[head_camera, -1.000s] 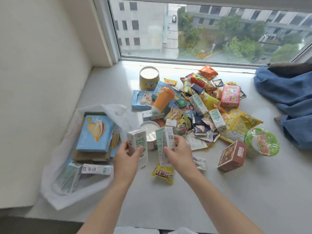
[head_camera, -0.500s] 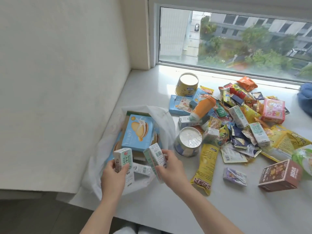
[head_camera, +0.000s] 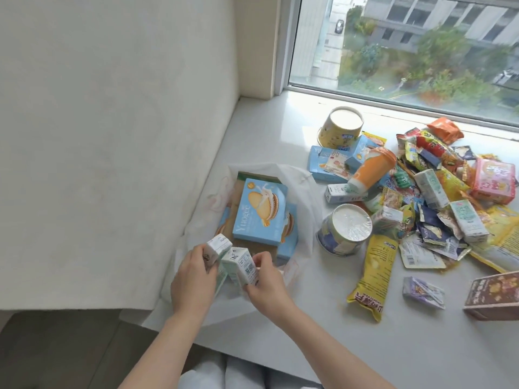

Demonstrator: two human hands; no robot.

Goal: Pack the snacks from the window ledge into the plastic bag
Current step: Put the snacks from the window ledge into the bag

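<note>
Two small milk cartons over the mouth of the plastic bag, near its front edge. Left hand gripping the left carton, fingers wrapped round its side; right hand pinching the right carton between thumb and fingertips. Cartons touching each other, both tilted. Neither let go yet.

Inside the bag: blue biscuit box on top of flatter boxes, filling most of the far half. Right of the bag, still on the ledge: foil-topped cup just beside the bag, yellow tub beyond it toward the window, orange bottle, long yellow packet, brown box farthest right, plus a heap of small packets and cartons.

Risks, as judgement:
- Bag rim limp and low at the front; released too near the edge, cartons likely to roll out onto the ledge or off its front lip.
- Bag itself near the ledge's front corner; extra weight at the front could drag it over.
- Dropped on the slanted biscuit box, cartons may slide and jam upright, wasting room.
- Thin plastic; carton corners could snag or tear it.
- Most snacks still unpacked; bag capacity doubtful.
</note>
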